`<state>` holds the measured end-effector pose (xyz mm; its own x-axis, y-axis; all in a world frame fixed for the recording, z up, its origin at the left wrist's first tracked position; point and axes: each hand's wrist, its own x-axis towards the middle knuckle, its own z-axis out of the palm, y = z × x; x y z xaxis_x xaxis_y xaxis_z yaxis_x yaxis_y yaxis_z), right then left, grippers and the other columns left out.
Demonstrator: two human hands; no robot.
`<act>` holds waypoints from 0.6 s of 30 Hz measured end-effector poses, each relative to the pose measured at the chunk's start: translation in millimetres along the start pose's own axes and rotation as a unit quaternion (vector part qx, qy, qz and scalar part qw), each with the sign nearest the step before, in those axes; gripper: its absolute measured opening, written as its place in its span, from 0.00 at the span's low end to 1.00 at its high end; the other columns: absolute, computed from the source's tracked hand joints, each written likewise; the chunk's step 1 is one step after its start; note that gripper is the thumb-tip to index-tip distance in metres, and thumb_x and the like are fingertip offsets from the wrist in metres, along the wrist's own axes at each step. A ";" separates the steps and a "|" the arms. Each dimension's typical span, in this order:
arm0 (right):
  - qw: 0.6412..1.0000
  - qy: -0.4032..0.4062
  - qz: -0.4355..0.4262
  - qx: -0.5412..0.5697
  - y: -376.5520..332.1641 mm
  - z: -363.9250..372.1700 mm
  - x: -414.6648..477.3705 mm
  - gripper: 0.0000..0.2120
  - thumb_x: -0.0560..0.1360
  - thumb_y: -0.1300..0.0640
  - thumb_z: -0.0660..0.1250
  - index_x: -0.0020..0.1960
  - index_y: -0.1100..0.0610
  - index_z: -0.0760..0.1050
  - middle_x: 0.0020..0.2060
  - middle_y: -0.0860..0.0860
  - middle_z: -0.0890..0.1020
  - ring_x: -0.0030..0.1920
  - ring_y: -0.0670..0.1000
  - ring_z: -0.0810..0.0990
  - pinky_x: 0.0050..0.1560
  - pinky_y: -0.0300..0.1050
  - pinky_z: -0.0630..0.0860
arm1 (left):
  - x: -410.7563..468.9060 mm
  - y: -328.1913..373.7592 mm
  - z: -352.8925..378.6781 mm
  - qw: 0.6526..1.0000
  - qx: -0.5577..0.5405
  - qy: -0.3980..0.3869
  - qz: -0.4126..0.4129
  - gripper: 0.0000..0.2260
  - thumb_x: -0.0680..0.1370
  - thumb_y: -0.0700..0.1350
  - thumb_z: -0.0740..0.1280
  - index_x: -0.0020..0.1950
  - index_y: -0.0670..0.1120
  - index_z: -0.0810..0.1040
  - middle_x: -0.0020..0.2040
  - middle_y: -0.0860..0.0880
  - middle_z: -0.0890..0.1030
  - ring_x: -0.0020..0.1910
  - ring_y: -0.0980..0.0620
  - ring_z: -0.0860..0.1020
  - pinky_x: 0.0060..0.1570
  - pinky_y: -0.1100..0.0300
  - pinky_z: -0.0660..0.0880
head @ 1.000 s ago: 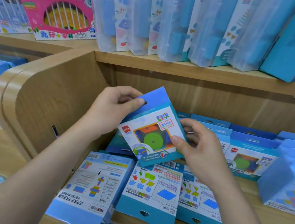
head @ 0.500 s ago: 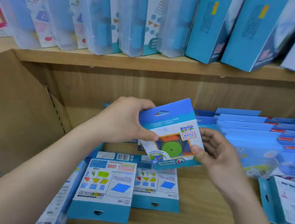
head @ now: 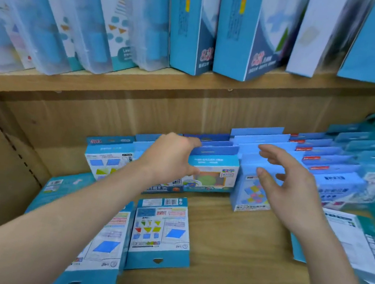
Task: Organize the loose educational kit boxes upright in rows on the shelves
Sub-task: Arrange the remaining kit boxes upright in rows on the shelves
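Left hand (head: 171, 160) grips upright kit box (head: 213, 171) on shelf (head: 238, 249)

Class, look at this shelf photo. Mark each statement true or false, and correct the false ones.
1. The left hand grips the green-circle box, which stands in the back row. True.
2. The right hand pinches a box. False: it is open and holds nothing.
3. Several flat boxes lie at the front of the lower shelf. True.
4. The upper shelf holds only pink boxes. False: it holds clear cases and blue boxes.
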<state>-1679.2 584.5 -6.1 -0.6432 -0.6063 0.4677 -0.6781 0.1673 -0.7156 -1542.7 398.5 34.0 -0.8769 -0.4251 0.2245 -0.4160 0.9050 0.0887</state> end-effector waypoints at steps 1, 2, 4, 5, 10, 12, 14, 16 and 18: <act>0.999 0.001 -0.022 -0.024 0.9 1.9 1.1 0.20 0.75 0.62 0.67 0.65 0.48 0.73 0.59 0.45 0.79 0.60 0.50 0.74 0.59 0.49 0.72 | 1.2 0.4 6.0 1.000 -0.009 -0.004 -0.005 0.22 0.70 0.57 0.73 0.58 0.47 0.76 0.48 0.45 0.83 0.51 0.42 0.78 0.46 0.53 0.74; 0.998 0.001 -0.046 -0.049 1.0 4.6 2.3 0.21 0.74 0.63 0.68 0.65 0.49 0.73 0.60 0.47 0.78 0.61 0.51 0.73 0.61 0.47 0.71 | 2.8 0.5 12.0 1.000 -0.018 -0.007 -0.009 0.22 0.70 0.57 0.73 0.57 0.47 0.75 0.47 0.45 0.82 0.50 0.42 0.78 0.45 0.53 0.75; 0.990 -0.011 -0.099 -0.096 0.2 12.6 5.8 0.22 0.72 0.64 0.69 0.64 0.52 0.74 0.61 0.50 0.78 0.62 0.54 0.72 0.63 0.43 0.65 | 5.6 1.0 23.6 1.000 -0.018 -0.016 -0.010 0.22 0.70 0.58 0.72 0.57 0.47 0.75 0.47 0.44 0.82 0.50 0.42 0.78 0.44 0.53 0.74; 0.985 -0.021 -0.122 -0.117 -0.9 17.6 7.8 0.22 0.71 0.64 0.70 0.64 0.53 0.74 0.60 0.50 0.78 0.62 0.56 0.72 0.63 0.45 0.66 | 6.0 1.2 29.4 1.000 -0.012 -0.019 -0.009 0.22 0.71 0.58 0.72 0.58 0.46 0.75 0.49 0.44 0.82 0.50 0.43 0.78 0.44 0.54 0.74; 0.953 -0.058 -0.159 -0.249 -5.0 41.4 17.2 0.25 0.65 0.61 0.75 0.61 0.50 0.75 0.59 0.48 0.78 0.61 0.54 0.71 0.51 0.55 0.69 | 5.6 -3.3 54.8 0.999 -0.045 0.002 -0.009 0.20 0.74 0.53 0.70 0.60 0.44 0.74 0.54 0.46 0.78 0.54 0.46 0.76 0.49 0.57 0.69; 0.938 -0.080 -0.163 -0.295 -2.9 50.0 20.9 0.26 0.64 0.60 0.75 0.60 0.49 0.75 0.58 0.47 0.78 0.62 0.53 0.71 0.51 0.54 0.66 | 7.0 -6.3 61.2 0.999 -0.026 0.030 0.013 0.21 0.73 0.51 0.71 0.61 0.42 0.74 0.54 0.45 0.75 0.55 0.45 0.72 0.52 0.57 0.68; 0.927 -0.095 -0.163 -0.324 -0.8 56.7 25.9 0.25 0.65 0.59 0.74 0.61 0.48 0.75 0.57 0.47 0.78 0.62 0.53 0.71 0.51 0.53 0.61 | 8.3 -8.3 64.7 0.998 0.001 0.053 0.023 0.24 0.71 0.49 0.73 0.64 0.41 0.73 0.55 0.44 0.72 0.56 0.44 0.70 0.53 0.52 0.72; 0.922 -0.099 -0.162 -0.337 -2.5 59.0 33.7 0.25 0.67 0.58 0.73 0.62 0.48 0.74 0.58 0.46 0.77 0.62 0.52 0.70 0.51 0.51 0.58 | 7.8 -10.2 64.8 0.998 0.004 0.052 0.023 0.30 0.70 0.47 0.74 0.69 0.44 0.67 0.58 0.44 0.70 0.58 0.44 0.68 0.53 0.48 0.74; 0.918 -0.105 -0.161 -0.347 -5.9 58.4 44.5 0.25 0.70 0.54 0.71 0.65 0.47 0.71 0.60 0.45 0.75 0.64 0.51 0.67 0.51 0.50 0.55 | 5.2 -14.7 63.7 0.999 0.009 0.042 0.017 0.36 0.70 0.46 0.74 0.74 0.48 0.61 0.63 0.46 0.67 0.62 0.46 0.65 0.53 0.48 0.74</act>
<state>-1683.1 511.1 -11.4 -0.3365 -0.8350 0.4354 -0.9310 0.3644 -0.0207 -1556.6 381.9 -27.9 -0.8678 -0.3905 0.3073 -0.3909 0.9183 0.0629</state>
